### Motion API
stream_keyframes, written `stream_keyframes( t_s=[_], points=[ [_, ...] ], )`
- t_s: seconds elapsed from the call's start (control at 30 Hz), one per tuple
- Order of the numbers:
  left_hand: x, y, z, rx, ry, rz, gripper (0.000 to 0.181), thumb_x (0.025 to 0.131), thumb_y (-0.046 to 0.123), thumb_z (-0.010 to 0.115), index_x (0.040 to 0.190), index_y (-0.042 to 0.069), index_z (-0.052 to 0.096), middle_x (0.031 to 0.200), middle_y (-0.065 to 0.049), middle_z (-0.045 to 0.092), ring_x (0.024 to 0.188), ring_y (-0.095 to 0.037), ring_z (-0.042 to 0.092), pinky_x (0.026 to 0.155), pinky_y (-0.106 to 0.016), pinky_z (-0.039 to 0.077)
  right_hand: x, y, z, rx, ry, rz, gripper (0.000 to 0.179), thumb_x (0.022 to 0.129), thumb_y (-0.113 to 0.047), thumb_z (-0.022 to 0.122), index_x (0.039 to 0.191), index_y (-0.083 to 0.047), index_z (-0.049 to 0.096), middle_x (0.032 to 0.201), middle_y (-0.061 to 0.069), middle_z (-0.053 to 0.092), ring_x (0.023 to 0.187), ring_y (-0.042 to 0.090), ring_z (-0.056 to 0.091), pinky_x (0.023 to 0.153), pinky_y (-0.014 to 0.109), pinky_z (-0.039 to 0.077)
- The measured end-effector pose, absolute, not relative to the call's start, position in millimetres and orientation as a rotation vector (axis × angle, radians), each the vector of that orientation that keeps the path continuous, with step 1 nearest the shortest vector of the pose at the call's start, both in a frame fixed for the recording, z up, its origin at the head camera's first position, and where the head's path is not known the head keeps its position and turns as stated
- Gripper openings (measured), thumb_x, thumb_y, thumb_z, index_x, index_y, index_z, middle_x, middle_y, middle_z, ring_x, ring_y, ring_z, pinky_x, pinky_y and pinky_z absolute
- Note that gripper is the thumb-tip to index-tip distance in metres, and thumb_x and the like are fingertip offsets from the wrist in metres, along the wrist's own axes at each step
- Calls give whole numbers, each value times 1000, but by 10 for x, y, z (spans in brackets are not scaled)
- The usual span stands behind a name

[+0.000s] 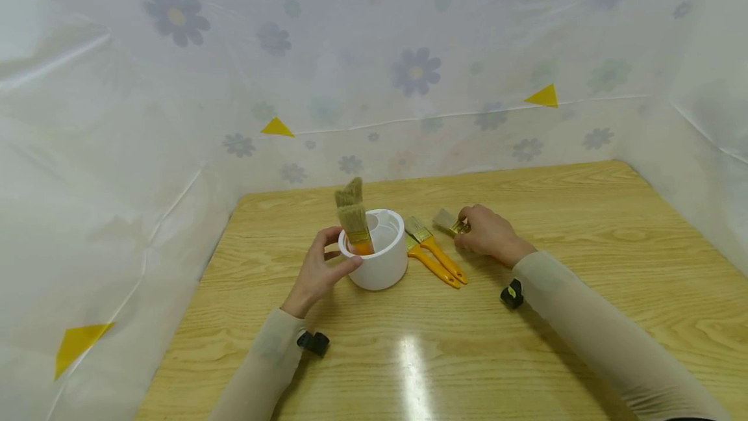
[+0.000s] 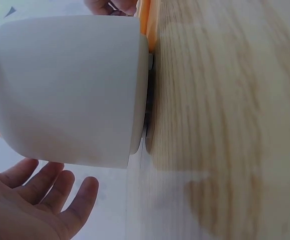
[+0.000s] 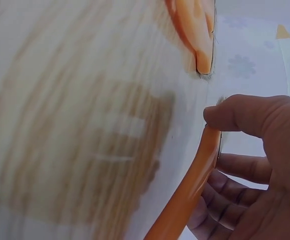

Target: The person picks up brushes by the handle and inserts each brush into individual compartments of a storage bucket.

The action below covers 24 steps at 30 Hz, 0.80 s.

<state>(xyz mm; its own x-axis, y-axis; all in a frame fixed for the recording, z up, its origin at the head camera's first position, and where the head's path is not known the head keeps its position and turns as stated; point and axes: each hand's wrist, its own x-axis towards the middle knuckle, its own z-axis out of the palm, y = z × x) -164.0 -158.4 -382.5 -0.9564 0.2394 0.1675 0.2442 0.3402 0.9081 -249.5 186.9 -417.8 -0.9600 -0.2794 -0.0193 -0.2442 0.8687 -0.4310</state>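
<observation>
A round white container [image 1: 376, 273] is being clasped by the half-curled left hand [image 1: 318, 271], an orange-handled, flat-bristled paintbrush [image 1: 448, 221] being pinched by the right hand [image 1: 486, 232]

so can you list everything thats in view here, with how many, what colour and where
wood-grain table: one, yellow-brown, under the items
round container: one, white, standing on the table
standing paintbrushes: at least two, tan bristles, in the container
lying paintbrushes: two, orange handles, flat beside the container
held paintbrush: one, orange handle, right of the lying pair
flowered sheeting: count unclear, whitish, around the table
triangular patches: three, yellow, on the sheeting
wrist devices: two, black, one per wrist
sleeves: two, beige, on both arms
left grip: one, bare, around the container
right grip: one, bare, pinching the held paintbrush
</observation>
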Motion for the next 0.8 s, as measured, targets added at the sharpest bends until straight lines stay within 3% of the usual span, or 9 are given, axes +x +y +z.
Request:
stream_keyframes(
  t_s=[0.33, 0.8],
  points=[
    [-1655, -1590, -3828, -492, -2565, -1747, 64, 86, 17, 72, 139, 1, 39, 134, -19, 46, 123, -35, 43, 101, -54, 39, -2450, 1869, -4136, -403, 2964, -727, 49, 85, -27, 68, 124, 0, 56, 111, 15, 56, 94, 28, 57, 74, 44, 49],
    [-1646, -1598, -3819, -491, -2561, -1776, 64, 86, 16, 72, 139, 1, 39, 134, -19, 46, 123, -37, 43, 101, -56, 39, -2447, 1815, -4119, -417, 3029, -789, 48, 85, -27, 69, 123, -2, 55, 106, 12, 54, 90, 26, 55, 72, 42, 48]
  ],
)
